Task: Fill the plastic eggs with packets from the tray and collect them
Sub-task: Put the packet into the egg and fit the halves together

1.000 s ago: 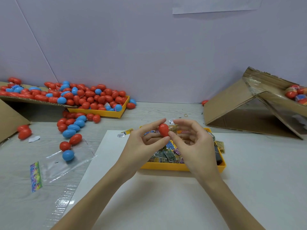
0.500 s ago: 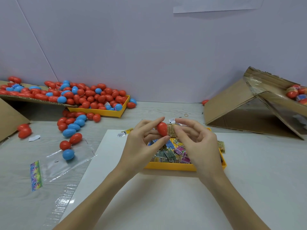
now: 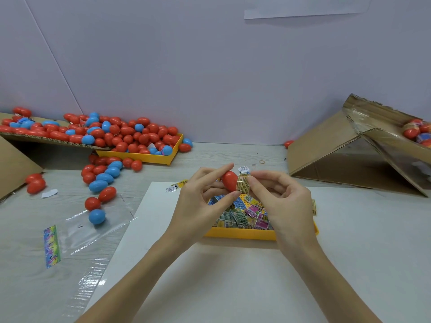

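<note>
My left hand (image 3: 200, 201) pinches a red plastic egg (image 3: 229, 181) between thumb and forefinger, above the yellow tray (image 3: 242, 233) of small printed packets (image 3: 245, 214). My right hand (image 3: 284, 201) pinches a yellowish packet (image 3: 243, 184) and holds it against the egg's right side. Whether the egg is open I cannot tell. Both hands are raised over the tray's near half and hide part of it.
A second yellow tray (image 3: 149, 157) heaped with red and blue eggs sits far left by a cardboard flap (image 3: 46, 138); loose eggs (image 3: 102, 178) trail toward a clear plastic bag (image 3: 77, 231). A tilted cardboard box (image 3: 345, 155) holding eggs stands at right. White sheet (image 3: 233, 276) lies under the tray.
The packet in my right hand has come out more beside the egg, and both hands have shifted slightly. The egg stays pinched in my left hand.
</note>
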Tool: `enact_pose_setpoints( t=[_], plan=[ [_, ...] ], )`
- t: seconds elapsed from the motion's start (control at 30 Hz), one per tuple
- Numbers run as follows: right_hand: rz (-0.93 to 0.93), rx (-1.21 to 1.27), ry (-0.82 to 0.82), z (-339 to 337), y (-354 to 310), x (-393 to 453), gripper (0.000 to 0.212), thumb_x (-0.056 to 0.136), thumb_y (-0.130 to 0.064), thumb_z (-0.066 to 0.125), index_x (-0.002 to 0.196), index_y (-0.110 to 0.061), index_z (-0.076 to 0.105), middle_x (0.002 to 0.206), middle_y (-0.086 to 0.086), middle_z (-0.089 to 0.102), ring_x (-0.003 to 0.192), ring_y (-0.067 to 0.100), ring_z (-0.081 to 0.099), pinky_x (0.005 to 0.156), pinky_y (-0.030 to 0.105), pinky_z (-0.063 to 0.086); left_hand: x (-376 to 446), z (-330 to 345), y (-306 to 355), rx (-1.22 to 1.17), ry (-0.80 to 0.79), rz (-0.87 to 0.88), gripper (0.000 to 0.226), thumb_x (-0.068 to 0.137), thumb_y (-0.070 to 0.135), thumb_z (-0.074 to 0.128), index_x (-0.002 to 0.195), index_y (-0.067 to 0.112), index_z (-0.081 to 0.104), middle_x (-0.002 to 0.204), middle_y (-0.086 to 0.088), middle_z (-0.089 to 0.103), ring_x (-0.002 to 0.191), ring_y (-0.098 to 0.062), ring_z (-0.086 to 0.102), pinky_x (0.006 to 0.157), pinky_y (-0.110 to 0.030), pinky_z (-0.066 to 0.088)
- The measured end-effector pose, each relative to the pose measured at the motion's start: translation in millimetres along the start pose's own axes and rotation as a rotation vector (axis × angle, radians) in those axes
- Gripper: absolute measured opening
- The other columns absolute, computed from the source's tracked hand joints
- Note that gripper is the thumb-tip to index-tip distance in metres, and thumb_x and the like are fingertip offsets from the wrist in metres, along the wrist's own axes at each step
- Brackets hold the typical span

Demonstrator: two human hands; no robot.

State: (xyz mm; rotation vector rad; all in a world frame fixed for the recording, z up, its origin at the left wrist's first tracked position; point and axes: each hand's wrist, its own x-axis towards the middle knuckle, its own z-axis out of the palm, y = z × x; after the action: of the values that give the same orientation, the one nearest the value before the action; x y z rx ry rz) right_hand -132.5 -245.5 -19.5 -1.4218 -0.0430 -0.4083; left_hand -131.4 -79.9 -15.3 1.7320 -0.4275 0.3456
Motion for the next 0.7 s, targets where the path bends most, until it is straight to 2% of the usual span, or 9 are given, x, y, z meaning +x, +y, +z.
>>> enact_pose_setpoints(
  t=[0.17, 0.37, 0.5, 0.6, 0.7],
  plan=[
    [0.059, 0.026, -0.021, -0.9, -0.5, 0.0, 0.011, 0.088, -0.012, 0.078, 0.098, -0.015, 0.079, 0.092, 0.004, 0.08, 0.093, 0.021, 0.076, 0.09, 0.04, 0.061, 0.0, -0.2, -0.4, 0.014, -0.029, 0.012, 0.058, 0.087, 0.0, 0.078, 0.14, 0.015, 0.061, 0.111, -0.01, 0.061, 0.094, -0.018, 0.074, 0.093, -0.023, 0.057],
    [0.149, 0.103, -0.052, 0.3, -3.2, -1.9, 0.01, 0.088, -0.014, 0.077, 0.097, -0.016, 0.08, 0.092, 0.003, 0.08, 0.092, 0.019, 0.077, 0.08, 0.027, 0.062, 0.9, -1.0, 0.4, 0.007, -0.061, -0.005, 0.06, 0.088, -0.001, 0.076, 0.142, 0.018, 0.058, 0.113, -0.01, 0.061, 0.096, -0.014, 0.073, 0.091, -0.02, 0.056],
    [0.211, 0.185, -0.033, 1.3, -5.6, -1.7, 0.021, 0.088, -0.009, 0.076, 0.108, -0.007, 0.076, 0.096, 0.013, 0.079, 0.094, 0.023, 0.077, 0.081, 0.028, 0.062, 0.6, -1.0, -0.4, 0.002, -0.061, -0.009, 0.06, 0.088, -0.002, 0.075, 0.143, 0.016, 0.057, 0.113, -0.011, 0.06, 0.097, -0.016, 0.073, 0.092, -0.02, 0.056],
    [0.261, 0.281, -0.014, 1.5, -7.0, -2.4, 0.022, 0.086, -0.007, 0.076, 0.107, -0.003, 0.075, 0.099, 0.015, 0.078, 0.097, 0.024, 0.076, 0.079, 0.026, 0.062, 0.7, -1.1, -0.8, 0.002, -0.051, -0.007, 0.06, 0.088, 0.0, 0.075, 0.143, 0.016, 0.057, 0.113, -0.01, 0.061, 0.097, -0.016, 0.073, 0.091, -0.02, 0.056],
    [0.26, 0.247, -0.019, 1.9, -7.9, -3.1, 0.02, 0.086, -0.008, 0.076, 0.106, -0.004, 0.075, 0.099, 0.014, 0.078, 0.097, 0.023, 0.076, 0.08, 0.028, 0.062, 0.7, -1.0, -1.3, 0.024, -0.058, 0.008, 0.06, 0.089, 0.001, 0.076, 0.143, 0.018, 0.057, 0.113, -0.008, 0.061, 0.097, -0.015, 0.073, 0.09, -0.021, 0.057]
  ],
)
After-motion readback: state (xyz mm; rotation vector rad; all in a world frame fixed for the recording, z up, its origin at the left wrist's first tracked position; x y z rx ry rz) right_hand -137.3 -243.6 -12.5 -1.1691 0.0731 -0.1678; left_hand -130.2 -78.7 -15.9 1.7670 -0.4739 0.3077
